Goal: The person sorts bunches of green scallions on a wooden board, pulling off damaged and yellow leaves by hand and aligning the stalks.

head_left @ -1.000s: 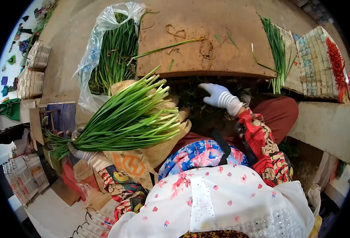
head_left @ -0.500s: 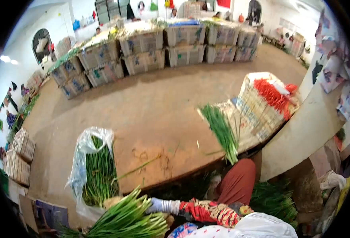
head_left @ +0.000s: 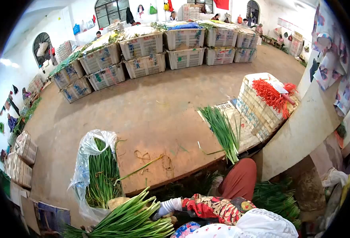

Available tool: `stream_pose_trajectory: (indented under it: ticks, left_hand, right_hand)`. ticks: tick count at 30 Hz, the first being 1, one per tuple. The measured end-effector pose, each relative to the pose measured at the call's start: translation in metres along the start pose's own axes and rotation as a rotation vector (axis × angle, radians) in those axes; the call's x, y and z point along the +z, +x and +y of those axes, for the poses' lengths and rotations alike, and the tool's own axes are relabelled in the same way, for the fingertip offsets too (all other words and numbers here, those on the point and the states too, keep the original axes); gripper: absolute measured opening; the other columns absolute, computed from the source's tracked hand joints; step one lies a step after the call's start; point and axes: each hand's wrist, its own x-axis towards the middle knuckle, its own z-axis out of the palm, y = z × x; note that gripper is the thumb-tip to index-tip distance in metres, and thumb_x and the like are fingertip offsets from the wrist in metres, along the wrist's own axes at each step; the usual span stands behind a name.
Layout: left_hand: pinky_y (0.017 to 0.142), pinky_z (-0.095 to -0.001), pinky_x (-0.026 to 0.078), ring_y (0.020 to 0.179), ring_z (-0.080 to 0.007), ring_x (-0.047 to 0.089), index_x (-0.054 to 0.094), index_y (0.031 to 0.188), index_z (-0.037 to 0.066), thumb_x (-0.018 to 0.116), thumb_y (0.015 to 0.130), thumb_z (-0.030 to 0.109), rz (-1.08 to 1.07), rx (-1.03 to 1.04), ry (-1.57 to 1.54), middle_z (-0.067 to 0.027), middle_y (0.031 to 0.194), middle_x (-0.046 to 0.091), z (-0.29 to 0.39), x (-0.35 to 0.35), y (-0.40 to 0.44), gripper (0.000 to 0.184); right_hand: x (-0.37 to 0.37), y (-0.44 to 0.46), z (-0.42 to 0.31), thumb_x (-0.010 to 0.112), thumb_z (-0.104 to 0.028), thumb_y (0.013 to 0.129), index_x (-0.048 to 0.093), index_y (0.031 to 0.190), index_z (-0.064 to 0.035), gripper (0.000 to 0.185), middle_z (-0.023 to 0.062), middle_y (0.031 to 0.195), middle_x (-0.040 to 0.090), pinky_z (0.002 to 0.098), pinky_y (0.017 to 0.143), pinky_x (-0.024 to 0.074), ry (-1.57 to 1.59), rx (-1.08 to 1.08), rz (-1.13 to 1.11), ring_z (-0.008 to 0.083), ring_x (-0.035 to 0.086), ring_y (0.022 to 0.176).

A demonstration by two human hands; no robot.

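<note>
A large bundle of green stalks (head_left: 123, 220) fans out at the bottom, its pale ends toward the right. My left hand (head_left: 87, 229) shows only as a small part at the leafy end, closed round the bundle. Against the pale ends rests my right hand (head_left: 167, 207), in a light glove with a striped cuff; stalks hide its fingers. Behind the bundle, a clear plastic bag (head_left: 79, 174) holds more green stalks (head_left: 102, 174). Loose stalks and brown strands lie on the brown board (head_left: 143, 174).
Another green bunch (head_left: 221, 133) lies at the board's right end, beside a white woven basket (head_left: 258, 105) topped with red ties (head_left: 276, 95). Stacked crates (head_left: 143, 45) cross the background, with people behind them. More crates (head_left: 20, 168) stand left. My knee (head_left: 238, 180) is beside the board.
The view has tilted up toward the room. My right hand has moved left from the dark gap below the board to the pale ends of the bundle.
</note>
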Motion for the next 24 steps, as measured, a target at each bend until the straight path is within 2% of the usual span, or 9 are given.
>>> stream_pose_trajectory:
  ticks: [2,3,9,11,12,15,16,20,24]
  left_hand:
    - [0.083,-0.0441,0.047,0.087,-0.0253,0.058,0.058,0.102,0.008,0.049,0.087,0.033,0.01,0.004,-0.001,-0.0085,0.087,0.062,0.001,-0.002,-0.002,0.031]
    - [0.083,-0.0439,0.047,0.086,-0.0252,0.058,0.058,0.102,0.008,0.049,0.087,0.033,0.009,0.008,0.003,-0.0084,0.087,0.062,0.002,-0.002,-0.003,0.031]
    - [0.082,-0.0429,0.047,0.084,-0.0242,0.058,0.058,0.104,0.008,0.048,0.087,0.032,0.03,0.014,0.014,-0.0075,0.086,0.062,0.005,-0.009,-0.009,0.03]
    - [0.082,-0.0425,0.047,0.084,-0.0239,0.058,0.058,0.104,0.008,0.048,0.087,0.031,0.039,0.022,0.01,-0.0073,0.085,0.062,0.009,-0.015,-0.013,0.03]
    - [0.082,-0.0423,0.047,0.083,-0.0237,0.058,0.058,0.104,0.008,0.048,0.087,0.031,0.042,0.033,0.007,-0.0071,0.085,0.062,0.014,-0.025,-0.015,0.03]
    - [0.082,-0.0418,0.047,0.082,-0.0232,0.058,0.057,0.105,0.009,0.048,0.088,0.031,0.063,0.07,0.048,-0.0067,0.084,0.062,0.037,-0.049,-0.037,0.03]
    - [0.081,-0.0416,0.047,0.082,-0.023,0.058,0.057,0.105,0.009,0.048,0.088,0.031,0.098,0.086,0.075,-0.0066,0.084,0.062,0.044,-0.052,-0.049,0.03]
    - [0.081,-0.0409,0.047,0.08,-0.0224,0.058,0.057,0.106,0.009,0.048,0.088,0.03,0.101,0.153,0.135,-0.006,0.083,0.062,0.068,-0.059,-0.068,0.03]
    - [0.082,-0.04,0.045,0.069,-0.0196,0.052,0.057,0.107,0.007,0.051,0.086,0.025,0.0,0.156,-0.093,-0.0015,0.067,0.053,0.059,-0.062,-0.07,0.029]
  right_hand:
    - [0.004,-0.007,-0.001,0.058,-0.029,0.081,0.057,0.11,-0.0024,0.04,0.0156,0.109,0.061,0.0375,0.088,0.0425,-0.346,-0.354,0.248,0.0259,0.055,0.099]
    - [-0.004,-0.017,0.004,0.057,-0.028,0.082,0.057,0.108,-0.0003,0.038,0.0127,0.104,0.062,0.035,0.086,0.0441,-0.315,-0.13,0.13,0.0239,0.056,0.095]
    - [-0.047,-0.135,-0.038,0.058,-0.025,0.085,0.059,0.084,0.0008,0.025,0.0039,0.07,0.056,0.0275,0.06,0.0458,0.623,-0.194,0.328,0.0125,0.055,0.064]
    - [-0.063,-0.153,-0.039,0.056,-0.03,0.088,0.064,0.083,0.001,0.033,0.0023,0.07,0.06,0.0251,0.061,0.0455,0.532,-0.245,0.371,0.0113,0.056,0.066]
    - [-0.064,-0.15,-0.043,0.053,-0.035,0.089,0.067,0.083,-0.0002,0.038,0.0038,0.064,0.06,0.0264,0.061,0.0458,0.287,0.196,0.529,0.0141,0.056,0.059]
    - [-0.052,-0.103,-0.012,0.061,-0.036,0.081,0.043,0.128,0.0007,0.062,0.0206,0.13,0.046,0.0385,0.101,0.0354,-0.645,0.344,0.403,0.0292,0.043,0.122]
    - [-0.026,-0.079,-0.013,0.062,-0.039,0.082,0.039,0.131,0.0014,0.068,0.0192,0.133,0.044,0.0369,0.101,0.0353,-0.281,0.125,0.453,0.029,0.044,0.121]
    - [0.018,-0.013,-0.031,0.063,-0.02,0.084,0.061,0.107,-0.0014,0.03,0.0015,0.1,0.064,0.0287,0.08,0.0472,0.573,-0.022,0.674,0.01,0.056,0.087]
    - [-0.027,-0.073,0.0,0.053,-0.023,0.089,0.062,0.088,-0.0009,0.024,0.0053,0.071,0.059,0.0266,0.053,0.044,0.531,0.128,0.939,0.0126,0.054,0.06]
